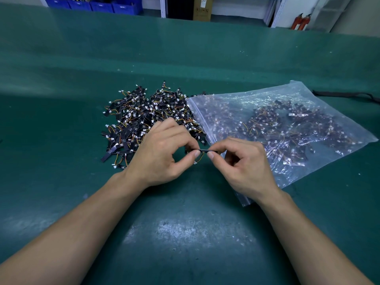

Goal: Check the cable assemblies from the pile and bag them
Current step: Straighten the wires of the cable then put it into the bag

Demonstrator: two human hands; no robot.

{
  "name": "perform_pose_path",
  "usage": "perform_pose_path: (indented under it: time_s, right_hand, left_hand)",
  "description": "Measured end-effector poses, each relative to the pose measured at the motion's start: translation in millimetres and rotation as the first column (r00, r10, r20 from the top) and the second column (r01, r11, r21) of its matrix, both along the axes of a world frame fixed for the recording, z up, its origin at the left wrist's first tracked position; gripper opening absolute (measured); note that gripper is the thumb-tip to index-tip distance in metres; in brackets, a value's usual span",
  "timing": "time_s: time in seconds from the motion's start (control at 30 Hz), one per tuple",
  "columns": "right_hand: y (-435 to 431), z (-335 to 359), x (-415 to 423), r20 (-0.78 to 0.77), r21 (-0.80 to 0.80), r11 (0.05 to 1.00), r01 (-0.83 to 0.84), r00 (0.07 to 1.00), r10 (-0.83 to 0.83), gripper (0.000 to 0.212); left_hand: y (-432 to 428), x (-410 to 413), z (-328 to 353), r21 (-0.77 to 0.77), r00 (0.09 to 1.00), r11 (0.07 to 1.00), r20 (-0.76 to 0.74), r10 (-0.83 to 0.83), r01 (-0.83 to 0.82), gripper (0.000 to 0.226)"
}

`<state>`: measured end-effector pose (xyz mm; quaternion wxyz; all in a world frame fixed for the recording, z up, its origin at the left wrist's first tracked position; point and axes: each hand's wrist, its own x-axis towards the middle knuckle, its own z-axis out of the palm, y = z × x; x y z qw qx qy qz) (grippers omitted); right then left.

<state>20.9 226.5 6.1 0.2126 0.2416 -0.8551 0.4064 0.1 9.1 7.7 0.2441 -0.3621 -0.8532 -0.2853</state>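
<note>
On the green bench (185,233) the clear zip bag (284,175) lies at two o'clock from my hands, its mouth turned toward the pile (144,118) of loose assemblies at eleven o'clock, the two touching at the zip edge. My left hand (162,153) and right hand (244,161) meet just in front of both, each pinching one end of a single cable assembly (203,150) between thumb and forefinger, the other fingers loosely curled. Its black strip runs nine to three, nearly level and raised off the bench. I judge it almost weightless, thin and likely to flex, so the ends of the strip are the place to hold it. The wire tail (201,158) droops toward six o'clock near my left thumb, soft and fine, and I would not pull on it, since the joint looks the weakest part. The white plug (195,162) hangs lowest, small and easy to snag.
</note>
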Motion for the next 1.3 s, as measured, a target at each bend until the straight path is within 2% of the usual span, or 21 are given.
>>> perform_pose_path:
  time_s: [1.3]
  right_hand:
    - [0.1,0.2,1.3,0.010,-0.001,1.000,0.013,1.000,-0.013,0.005]
  left_hand:
    - [0.6,-0.5,-2.3,0.024,1.000,1.000,0.003,-0.013,0.013,0.008]
